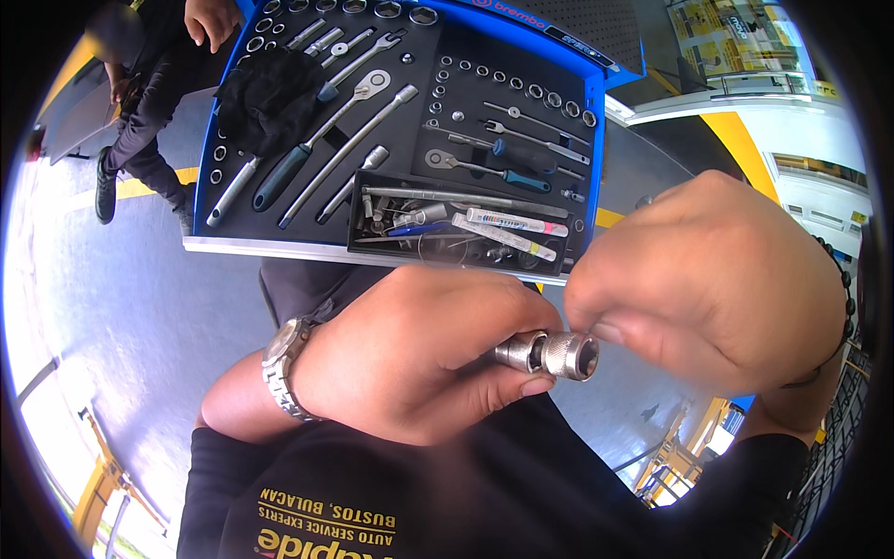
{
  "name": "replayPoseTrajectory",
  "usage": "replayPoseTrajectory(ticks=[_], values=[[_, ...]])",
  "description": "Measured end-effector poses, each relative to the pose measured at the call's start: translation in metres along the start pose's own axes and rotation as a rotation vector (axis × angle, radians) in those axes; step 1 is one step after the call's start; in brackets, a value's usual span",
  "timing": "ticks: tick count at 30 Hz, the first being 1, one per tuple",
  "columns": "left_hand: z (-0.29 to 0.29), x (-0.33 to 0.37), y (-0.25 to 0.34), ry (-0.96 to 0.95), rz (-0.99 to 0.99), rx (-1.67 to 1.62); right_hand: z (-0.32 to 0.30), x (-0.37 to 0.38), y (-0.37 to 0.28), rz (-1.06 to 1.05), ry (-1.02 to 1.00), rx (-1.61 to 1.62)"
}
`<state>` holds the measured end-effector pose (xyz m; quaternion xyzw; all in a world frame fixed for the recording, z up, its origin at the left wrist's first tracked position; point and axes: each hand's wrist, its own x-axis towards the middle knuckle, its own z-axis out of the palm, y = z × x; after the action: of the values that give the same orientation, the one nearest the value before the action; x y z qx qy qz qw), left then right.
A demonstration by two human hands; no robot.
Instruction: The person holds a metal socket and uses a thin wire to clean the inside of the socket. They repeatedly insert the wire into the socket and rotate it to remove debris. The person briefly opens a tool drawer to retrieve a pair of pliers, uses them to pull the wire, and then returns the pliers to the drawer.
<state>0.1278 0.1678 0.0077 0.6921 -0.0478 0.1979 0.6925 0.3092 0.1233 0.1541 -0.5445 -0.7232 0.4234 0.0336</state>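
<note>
My left hand (pixel 424 345), with a metal-band watch (pixel 285 365) on its wrist, is closed around a short steel universal-joint socket (pixel 579 358). The knurled, open end of the socket points right, past my thumb and fingertips. Just right of it, my right hand (pixel 712 275) is curled, with thumb and fingers pressed together. Its fingertips come close to the socket; whether they touch it I cannot tell. Whatever those fingers hold, if anything, is hidden. A bit of grey metal (pixel 644 200) shows at the upper edge of that hand.
Beyond my hands is an open blue tool drawer (pixel 596 112) with sockets, ratchets and extension bars in dark foam. Black cloth or gloves (pixel 270 104) lie on its left side. A black tray (pixel 356 224) at its near edge holds markers and loose bits. Another person (pixel 154 112) stands at far left.
</note>
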Motion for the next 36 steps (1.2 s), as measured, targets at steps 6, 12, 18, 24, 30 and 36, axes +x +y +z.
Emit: replayPoseTrajectory(ticks=[6,12,18,24,30,36], values=[[0.004,0.0,-0.004,0.085,-0.013,-0.012,0.015,-0.008,0.002,0.049,0.068,-0.127],[0.006,-0.002,-0.011,0.165,-0.05,0.04,0.028,-0.018,0.018,0.14,0.113,-0.047],[0.006,-0.002,-0.015,0.231,0.021,-0.057,0.045,-0.021,0.013,0.123,0.255,-0.101],[0.005,-0.002,-0.011,0.193,-0.313,-0.193,0.066,-0.021,0.008,0.052,0.338,-0.284],[0.007,0.003,-0.009,0.28,-0.161,-0.354,0.04,-0.014,0.003,-0.035,0.275,-0.257],[0.006,0.003,-0.004,0.198,-0.162,-0.426,0.039,-0.009,-0.005,-0.062,0.35,-0.285]])
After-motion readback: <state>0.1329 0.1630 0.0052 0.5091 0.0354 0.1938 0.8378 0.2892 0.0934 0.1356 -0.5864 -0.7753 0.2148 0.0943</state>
